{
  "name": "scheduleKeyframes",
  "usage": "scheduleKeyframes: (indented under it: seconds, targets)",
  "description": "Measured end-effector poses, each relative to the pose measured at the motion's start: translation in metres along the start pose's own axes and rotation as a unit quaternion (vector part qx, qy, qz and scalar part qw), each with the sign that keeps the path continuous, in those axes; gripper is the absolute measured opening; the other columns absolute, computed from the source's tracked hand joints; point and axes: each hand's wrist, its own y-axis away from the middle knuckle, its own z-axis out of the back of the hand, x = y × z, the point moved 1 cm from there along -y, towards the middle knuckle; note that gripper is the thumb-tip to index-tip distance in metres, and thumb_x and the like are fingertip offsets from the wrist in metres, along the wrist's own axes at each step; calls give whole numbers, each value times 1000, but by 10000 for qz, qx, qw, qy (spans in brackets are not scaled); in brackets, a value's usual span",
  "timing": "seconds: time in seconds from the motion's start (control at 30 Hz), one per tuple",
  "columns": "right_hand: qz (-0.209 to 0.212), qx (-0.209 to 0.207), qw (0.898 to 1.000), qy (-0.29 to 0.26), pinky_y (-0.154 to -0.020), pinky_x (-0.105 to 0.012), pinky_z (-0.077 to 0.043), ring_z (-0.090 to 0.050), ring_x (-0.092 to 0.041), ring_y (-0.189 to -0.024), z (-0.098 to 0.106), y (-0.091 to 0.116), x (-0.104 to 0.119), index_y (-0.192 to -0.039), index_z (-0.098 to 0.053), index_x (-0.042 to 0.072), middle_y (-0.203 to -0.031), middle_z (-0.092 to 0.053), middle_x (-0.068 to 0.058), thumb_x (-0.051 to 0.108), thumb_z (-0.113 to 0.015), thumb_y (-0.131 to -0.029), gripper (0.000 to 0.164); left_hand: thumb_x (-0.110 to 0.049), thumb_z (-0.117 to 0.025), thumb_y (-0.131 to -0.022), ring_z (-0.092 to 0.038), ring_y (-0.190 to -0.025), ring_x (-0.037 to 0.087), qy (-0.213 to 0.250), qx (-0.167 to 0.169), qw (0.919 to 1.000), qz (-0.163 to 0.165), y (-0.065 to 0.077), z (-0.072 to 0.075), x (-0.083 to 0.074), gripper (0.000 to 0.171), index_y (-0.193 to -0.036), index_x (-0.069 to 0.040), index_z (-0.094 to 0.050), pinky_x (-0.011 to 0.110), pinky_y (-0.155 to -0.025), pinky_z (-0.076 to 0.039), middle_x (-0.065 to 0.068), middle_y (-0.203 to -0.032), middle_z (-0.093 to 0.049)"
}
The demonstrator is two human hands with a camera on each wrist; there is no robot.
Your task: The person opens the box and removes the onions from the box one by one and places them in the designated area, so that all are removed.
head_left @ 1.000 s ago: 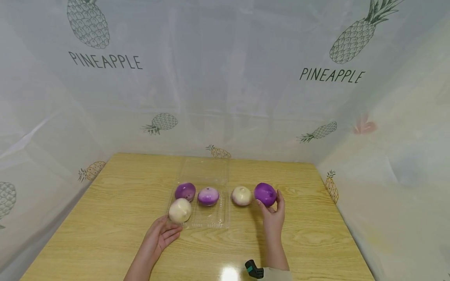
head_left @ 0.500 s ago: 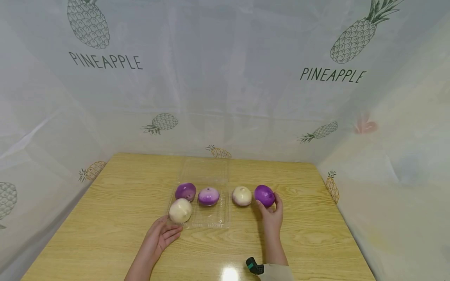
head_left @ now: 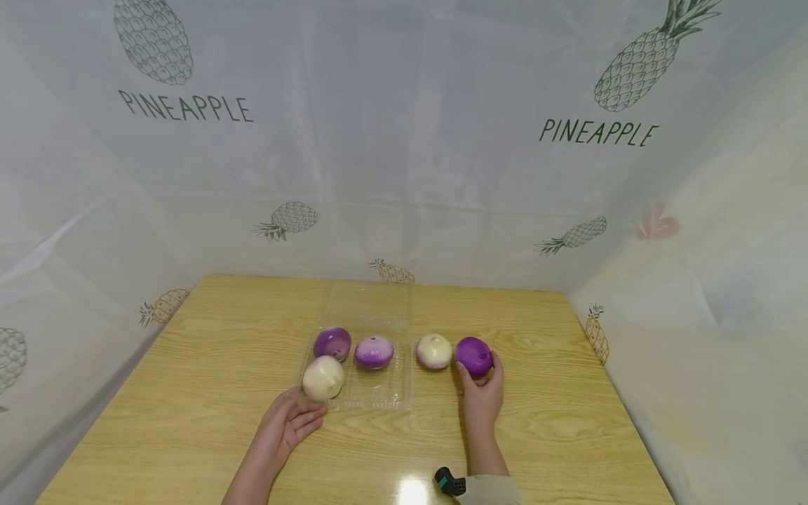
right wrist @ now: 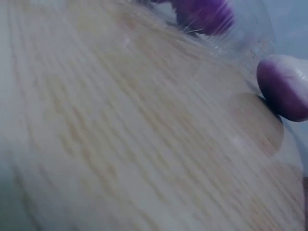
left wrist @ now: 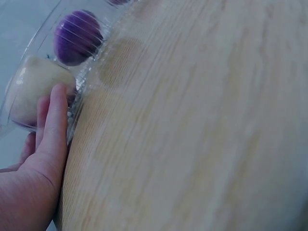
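My right hand [head_left: 485,401] grips a deep purple onion [head_left: 473,355] between thumb and fingers, low over the table right of the box. Just left of it sits a white onion [head_left: 433,351] with a purple underside. My left hand [head_left: 287,417] rests at the front left corner of a clear plastic box [head_left: 398,405], its fingers fairly straight along the wall in the left wrist view. Inside the box lie a purple onion [head_left: 332,344], a purple-and-white onion [head_left: 374,352] and a white onion [head_left: 323,377]. The right wrist view leaves the right hand's grip out of frame.
The box's clear lid [head_left: 368,305] lies folded back behind it on the wooden table [head_left: 555,428]. A curtain [head_left: 404,154] printed with pineapples hangs around the back and sides. A black wrist device [head_left: 449,482] shows at the right sleeve.
My right hand has brought the deep purple onion slightly down and toward me, beside the white onion on the table. My left hand and the box have stayed in place.
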Motion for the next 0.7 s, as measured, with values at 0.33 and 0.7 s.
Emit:
scheduleKeyframes:
  seconds: [0.33,0.7]
  targets:
    - [173,-157,9993,304,-73,-37,-45,-55,-24,-84,-4,3,-4,-142,-42,7,-120,-59,-15,33,-82,-81,78,-29,-41,-106,-65,-102,33,12,-122,9999,85,1,0,-1,53,-142,4,-21,44,-92,-53,17,-104,-59]
    - [88,-43,9986,511,-93,-56,-42,-51,-41,-119,-3,1,-3,-138,-40,3,-133,-52,-25,33,-82,-81,78,-30,-42,-106,-65,-102,32,-8,-2,10000,7,2,0,0,53,-142,5,-21,42,-91,-53,15,-103,-60]
